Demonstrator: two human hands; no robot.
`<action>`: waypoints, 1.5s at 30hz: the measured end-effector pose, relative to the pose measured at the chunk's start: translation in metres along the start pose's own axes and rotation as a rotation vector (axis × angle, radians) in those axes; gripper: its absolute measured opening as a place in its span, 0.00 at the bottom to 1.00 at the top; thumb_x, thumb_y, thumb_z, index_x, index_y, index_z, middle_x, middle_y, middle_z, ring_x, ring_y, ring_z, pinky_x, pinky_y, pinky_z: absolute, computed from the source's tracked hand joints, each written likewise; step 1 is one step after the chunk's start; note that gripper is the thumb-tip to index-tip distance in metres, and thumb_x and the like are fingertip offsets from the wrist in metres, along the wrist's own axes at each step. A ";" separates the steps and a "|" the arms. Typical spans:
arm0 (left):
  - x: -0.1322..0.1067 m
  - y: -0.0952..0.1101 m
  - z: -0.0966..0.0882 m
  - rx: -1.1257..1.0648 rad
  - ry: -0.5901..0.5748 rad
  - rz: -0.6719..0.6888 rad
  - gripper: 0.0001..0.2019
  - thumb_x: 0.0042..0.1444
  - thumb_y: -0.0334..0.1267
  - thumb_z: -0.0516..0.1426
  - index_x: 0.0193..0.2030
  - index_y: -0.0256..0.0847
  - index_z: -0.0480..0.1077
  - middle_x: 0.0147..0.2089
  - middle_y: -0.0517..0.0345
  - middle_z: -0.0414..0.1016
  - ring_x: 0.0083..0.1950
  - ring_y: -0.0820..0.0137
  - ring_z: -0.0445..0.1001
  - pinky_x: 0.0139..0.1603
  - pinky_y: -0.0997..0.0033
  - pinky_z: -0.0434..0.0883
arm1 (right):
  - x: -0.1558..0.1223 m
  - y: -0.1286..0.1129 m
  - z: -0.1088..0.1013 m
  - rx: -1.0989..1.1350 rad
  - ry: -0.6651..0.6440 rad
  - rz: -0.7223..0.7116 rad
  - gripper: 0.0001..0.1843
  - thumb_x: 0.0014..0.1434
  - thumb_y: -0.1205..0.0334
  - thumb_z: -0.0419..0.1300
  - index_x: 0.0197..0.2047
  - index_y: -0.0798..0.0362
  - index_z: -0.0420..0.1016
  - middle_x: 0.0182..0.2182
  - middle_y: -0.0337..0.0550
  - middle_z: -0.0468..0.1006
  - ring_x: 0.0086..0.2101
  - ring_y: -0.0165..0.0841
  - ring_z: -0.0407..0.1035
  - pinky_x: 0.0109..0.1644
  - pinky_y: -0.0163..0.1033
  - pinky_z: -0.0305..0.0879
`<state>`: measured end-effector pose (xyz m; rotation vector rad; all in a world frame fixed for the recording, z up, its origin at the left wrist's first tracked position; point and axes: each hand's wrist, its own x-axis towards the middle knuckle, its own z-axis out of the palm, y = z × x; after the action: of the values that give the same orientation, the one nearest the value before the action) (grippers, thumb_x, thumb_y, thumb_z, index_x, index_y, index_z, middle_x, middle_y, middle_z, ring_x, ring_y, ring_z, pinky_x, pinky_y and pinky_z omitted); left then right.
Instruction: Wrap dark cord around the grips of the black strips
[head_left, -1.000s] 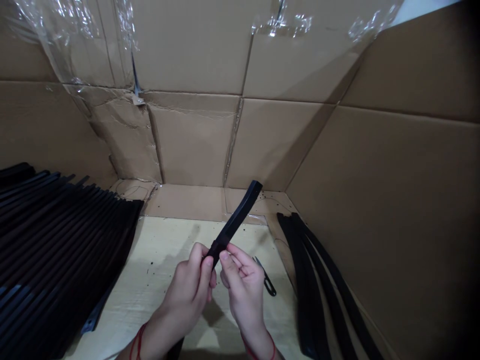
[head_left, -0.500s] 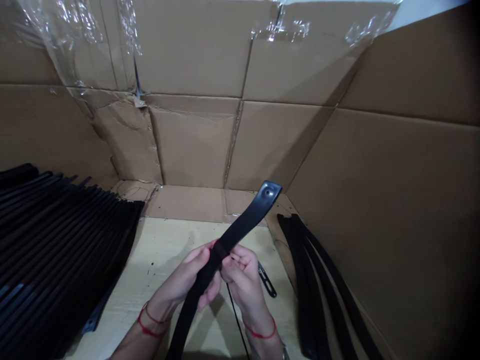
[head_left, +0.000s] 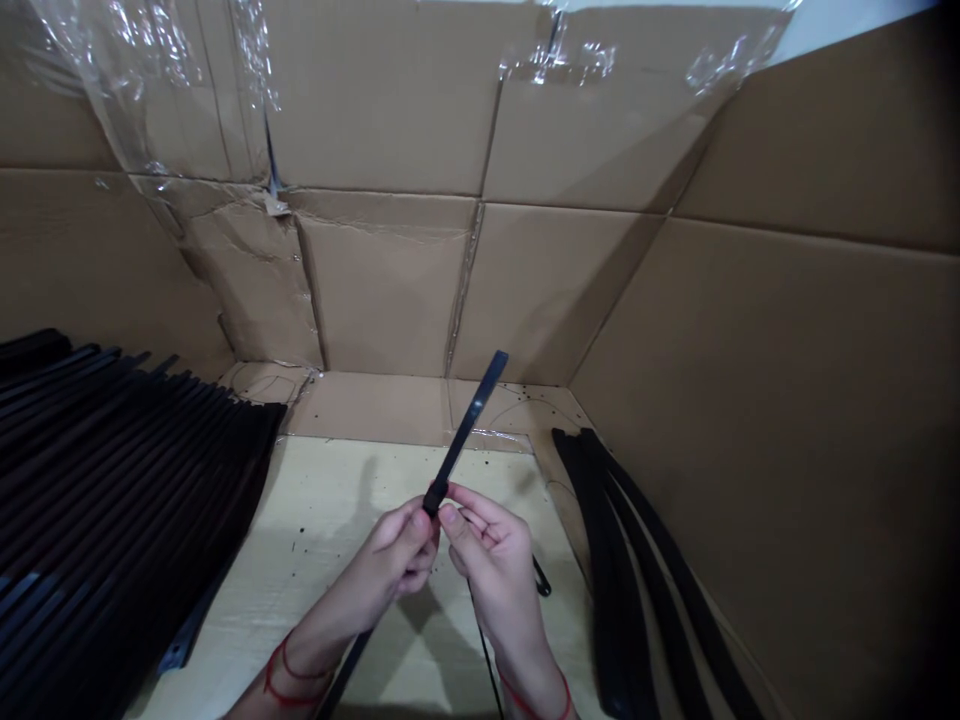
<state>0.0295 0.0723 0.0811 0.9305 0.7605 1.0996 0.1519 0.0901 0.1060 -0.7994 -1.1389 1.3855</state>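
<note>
Strip point(head_left: 474, 402), black, slender and seen nearly edge-on: held aslant above the middle of the pale desk point(head_left: 322, 500), with its free tip toward the far edge and its lower length running past the left wrist toward the near edge. Gripped in the left hand point(head_left: 401, 550), with thumb and fingers closed around it just below a dark band point(head_left: 435, 497). Pinched also by the right hand point(head_left: 487, 545), with thumb and forefinger at the right side of that band and the other fingers curled inward. Saw below the right hand a thin black cord point(head_left: 484, 645), dropping toward the near edge; could not tell its upper attachment. Noted red string bracelets point(head_left: 276, 680) around both wrists. Spotted near the right edge, partly behind the right hand, a black looped handle point(head_left: 542, 580); could not make out the rest. Found over the left edge a dense pile of black strips point(head_left: 135, 510), laid side by side. Saw curved black strips point(head_left: 619, 570) along the right edge, next to a cardboard wall point(head_left: 810, 400). Noticed small dark specks point(head_left: 302, 530) scattered left of the desk's middle.
</note>
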 end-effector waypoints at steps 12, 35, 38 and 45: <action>0.006 -0.007 -0.011 -0.314 -0.429 -0.270 0.29 0.55 0.70 0.45 0.28 0.42 0.57 0.17 0.70 0.51 0.12 0.81 0.46 0.12 0.78 0.45 | -0.002 0.002 0.000 -0.125 0.080 -0.077 0.15 0.51 0.52 0.70 0.32 0.57 0.78 0.17 0.42 0.78 0.16 0.33 0.72 0.17 0.33 0.69; -0.010 0.006 0.014 0.335 0.206 0.120 0.22 0.62 0.58 0.49 0.37 0.38 0.64 0.22 0.64 0.66 0.22 0.76 0.65 0.24 0.78 0.63 | -0.008 0.005 0.010 -0.159 0.160 -0.164 0.15 0.56 0.50 0.66 0.30 0.55 0.75 0.16 0.39 0.73 0.14 0.29 0.65 0.15 0.31 0.62; -0.011 0.009 0.013 0.307 0.232 0.115 0.23 0.62 0.59 0.48 0.33 0.38 0.62 0.20 0.66 0.61 0.18 0.79 0.58 0.18 0.79 0.57 | -0.004 0.007 0.005 -0.084 0.094 -0.092 0.16 0.53 0.50 0.68 0.33 0.57 0.77 0.16 0.36 0.70 0.16 0.25 0.60 0.16 0.29 0.56; -0.013 0.006 0.006 0.073 0.088 -0.065 0.24 0.62 0.61 0.44 0.35 0.39 0.61 0.19 0.68 0.58 0.15 0.79 0.52 0.14 0.79 0.52 | 0.002 0.017 -0.005 0.131 -0.109 0.156 0.26 0.51 0.45 0.69 0.44 0.59 0.80 0.16 0.33 0.64 0.16 0.20 0.46 0.19 0.28 0.41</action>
<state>0.0285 0.0591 0.0902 0.9167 0.9022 1.0672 0.1505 0.0942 0.0891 -0.7383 -1.0740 1.6337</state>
